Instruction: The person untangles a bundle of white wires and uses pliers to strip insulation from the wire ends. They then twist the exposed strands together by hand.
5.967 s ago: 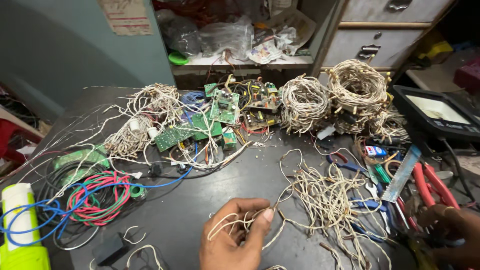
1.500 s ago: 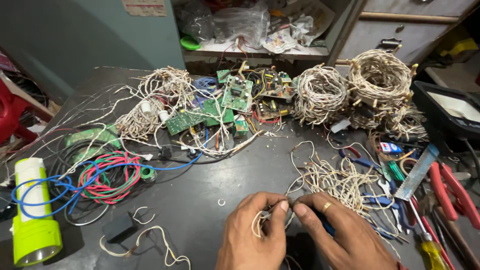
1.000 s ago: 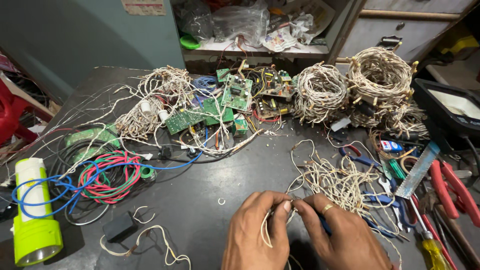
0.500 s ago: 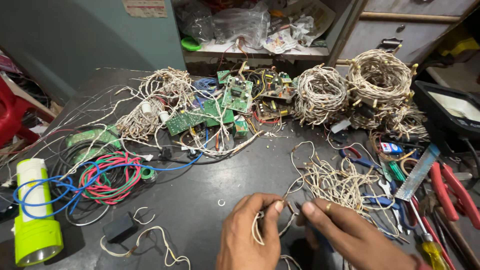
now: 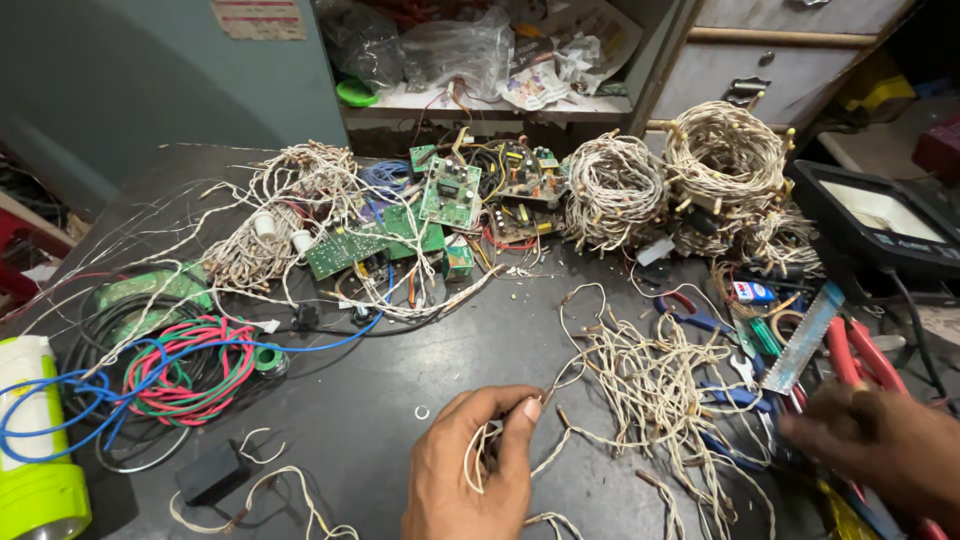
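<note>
A person's left hand (image 5: 470, 480) sits at the near edge of a dark workbench (image 5: 480, 350), thumb and fingers pinched around a small loop of pale twisted wire (image 5: 478, 462), holding the loop together so it does not spring open. That wire trails right into a loose tangle of the same wire (image 5: 650, 385) spread across the bench. The right hand (image 5: 880, 450) is at the near right, blurred, over a heap of hand tools with red-handled pliers (image 5: 860, 355); it seems to be reaching among them, but whether it grips anything cannot be told. Farther back lie green circuit boards (image 5: 445, 195) and two neat wound coils of wire (image 5: 665, 180). At left are red, green and blue cables (image 5: 185, 365) and a yellow-green torch (image 5: 35, 450). Half a second ago both hands met at the loop; now the right hand has moved away to the tools, leaving the left alone holding the wire.
</note>
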